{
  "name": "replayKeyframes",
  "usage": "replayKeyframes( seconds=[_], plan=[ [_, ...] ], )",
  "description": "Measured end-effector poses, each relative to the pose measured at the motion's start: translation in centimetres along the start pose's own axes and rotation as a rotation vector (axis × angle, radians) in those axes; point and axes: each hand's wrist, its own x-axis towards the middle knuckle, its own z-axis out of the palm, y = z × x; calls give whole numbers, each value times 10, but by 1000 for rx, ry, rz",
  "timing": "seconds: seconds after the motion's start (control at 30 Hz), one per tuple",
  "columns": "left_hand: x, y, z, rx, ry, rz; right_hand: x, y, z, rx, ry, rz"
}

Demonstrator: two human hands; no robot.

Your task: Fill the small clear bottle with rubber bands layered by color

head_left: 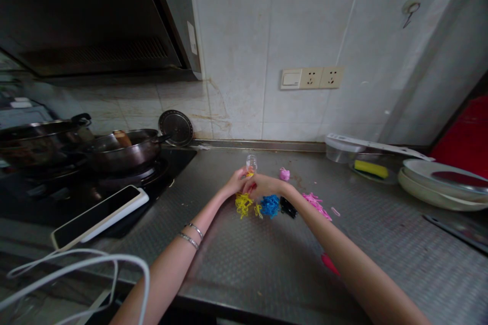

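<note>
Small clear bottle [250, 163] stands upright just beyond your hands, with something orange showing low inside it. Its base disappears where your left hand [237, 181] and right hand [266, 187] meet. Your hands are together around that base, but you can't tell which one is clamping it or how firmly. Right below the grip, on the steel counter [244, 274], lies a tangle of yellow rubber bands [243, 204]. Just to its right is a blue tangle of bands [270, 206], touching a small black clump [287, 207] under your right wrist. Beyond your right hand sits a pink bundle of bands [284, 174], and farther right a loose spread of pink bands [314, 204] trails along your forearm. Two silver bangles [192, 236] circle your left wrist. Well left of the grip, a phone in a white case [99, 216] rests on the black hob [179, 160] beside a dark frying pan [124, 155]. Well right of it are a yellow sponge [370, 168] and stacked white plates [438, 185].
</note>
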Motion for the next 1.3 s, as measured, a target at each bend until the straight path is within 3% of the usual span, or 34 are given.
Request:
replayKeyframes(
  seconds=[0.57, 0.9, 1.07, 1.13, 1.3],
  plan=[
    [0, -3, -1, 9, 3, 6, -1, -8, 3, 139, -50, 141],
    [0, 1, 1, -35, -32, 24, -5, -11, -8, 191, -10, 9],
    [-3, 15, 4, 60, -89, 18, -14, -21, -23, 332, 116, -15],
    [-5, 19, 4, 110, -62, 5, -18, -23, -32, 352, 198, -10],
    [-5, 10, 2, 156, 6, 26, -20, -19, -53, 342, 568, 10]
  ],
)
